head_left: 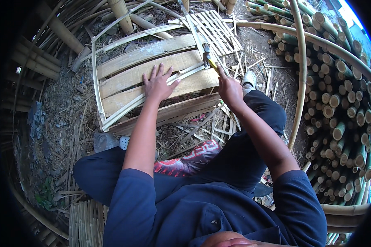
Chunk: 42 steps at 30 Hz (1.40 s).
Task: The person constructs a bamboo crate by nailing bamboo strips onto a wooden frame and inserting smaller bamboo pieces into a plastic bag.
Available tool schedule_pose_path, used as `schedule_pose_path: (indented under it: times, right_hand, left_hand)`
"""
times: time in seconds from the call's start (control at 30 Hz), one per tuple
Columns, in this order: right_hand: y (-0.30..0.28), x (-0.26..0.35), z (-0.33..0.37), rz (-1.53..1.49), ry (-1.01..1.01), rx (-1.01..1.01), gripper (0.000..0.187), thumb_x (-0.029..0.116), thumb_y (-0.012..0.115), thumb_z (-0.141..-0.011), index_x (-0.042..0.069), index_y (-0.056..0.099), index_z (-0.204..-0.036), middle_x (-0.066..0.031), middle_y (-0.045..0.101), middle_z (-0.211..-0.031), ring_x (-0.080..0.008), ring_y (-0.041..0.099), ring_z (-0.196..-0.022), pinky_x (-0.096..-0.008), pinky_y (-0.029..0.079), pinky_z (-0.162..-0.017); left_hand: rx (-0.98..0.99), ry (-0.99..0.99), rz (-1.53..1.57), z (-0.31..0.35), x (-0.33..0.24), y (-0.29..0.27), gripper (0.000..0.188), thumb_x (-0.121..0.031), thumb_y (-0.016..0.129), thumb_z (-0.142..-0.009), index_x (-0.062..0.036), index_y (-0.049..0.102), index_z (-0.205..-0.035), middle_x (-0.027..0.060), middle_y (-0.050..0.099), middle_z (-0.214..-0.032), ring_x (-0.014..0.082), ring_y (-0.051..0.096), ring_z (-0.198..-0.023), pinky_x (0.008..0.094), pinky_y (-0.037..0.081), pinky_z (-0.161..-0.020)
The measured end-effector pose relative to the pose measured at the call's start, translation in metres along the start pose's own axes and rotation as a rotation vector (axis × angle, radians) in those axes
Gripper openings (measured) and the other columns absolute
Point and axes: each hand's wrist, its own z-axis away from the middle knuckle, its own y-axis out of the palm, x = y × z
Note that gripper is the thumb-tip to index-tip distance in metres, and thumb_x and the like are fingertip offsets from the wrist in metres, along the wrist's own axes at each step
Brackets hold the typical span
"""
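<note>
A wooden crate (pixel 152 63) with spaced planks on top sits in front of me. Across it lies a frame of pale split bamboo strips (pixel 127 106), its near strip slanting up to the right. My left hand (pixel 158 85) is spread open, pressing down on the planks and the near strip. A hammer (pixel 212 63) with a yellow handle is gripped in my right hand (pixel 230 88), index finger stretched along the handle. The hammer's metal head is over the frame's right corner, where strips meet; whether it touches them I cannot tell.
Cut bamboo poles (pixel 334 99) are stacked high on the right, behind a bent bamboo rail (pixel 301 74). A slatted bamboo panel (pixel 214 31) lies beyond the crate. Bamboo posts (pixel 120 15) stand at the back left. Shavings litter the ground, and a red printed bag (pixel 189 158) lies by my legs.
</note>
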Motion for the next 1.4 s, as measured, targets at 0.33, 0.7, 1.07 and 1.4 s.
schedule_pose_path:
  times: [0.33,0.7,1.07,1.4]
  right_hand:
    - [0.014,0.000,0.009,-0.006,0.071,0.052,0.072,0.005,0.052,-0.093,0.022,0.034,-0.161,-0.0243,0.068,-0.086,-0.0415,0.071,-0.070,-0.0529,0.055,-0.062]
    - [0.022,-0.001,0.016,-0.003,0.077,-0.008,0.068,0.005,0.052,-0.095,0.022,0.038,-0.159,-0.0220,0.067,-0.082,-0.0385,0.069,-0.067,-0.0499,0.054,-0.062]
    - [-0.017,-0.017,-0.024,-0.032,-0.120,-0.081,0.044,0.019,0.063,-0.100,0.020,0.061,-0.144,-0.0196,0.069,-0.079,-0.0363,0.068,-0.066,-0.0477,0.051,-0.060]
    - [-0.025,-0.007,-0.054,0.031,-0.177,-0.255,0.035,0.006,0.059,-0.094,0.018,0.069,-0.125,-0.0107,0.068,-0.079,-0.0292,0.069,-0.065,-0.0427,0.053,-0.058]
  left_hand:
    - [-0.016,-0.003,0.013,0.000,0.001,0.002,0.076,-0.080,0.044,-0.092,-0.0386,0.044,-0.156,0.0019,0.025,-0.171,0.0257,0.019,-0.159,0.0632,0.011,-0.126]
    - [-0.023,-0.004,0.038,0.001,-0.003,-0.002,0.076,-0.079,0.048,-0.092,-0.0377,0.047,-0.155,0.0026,0.028,-0.171,0.0254,0.022,-0.159,0.0633,0.014,-0.125]
    - [-0.046,0.034,0.086,0.000,-0.001,0.001,0.072,-0.071,0.050,-0.094,-0.0329,0.047,-0.156,0.0082,0.027,-0.171,0.0278,0.019,-0.159,0.0624,0.005,-0.126]
    - [-0.014,0.036,-0.038,-0.002,0.000,-0.001,0.075,-0.074,0.045,-0.096,-0.0345,0.039,-0.159,0.0060,0.024,-0.172,0.0273,0.019,-0.159,0.0616,0.010,-0.126]
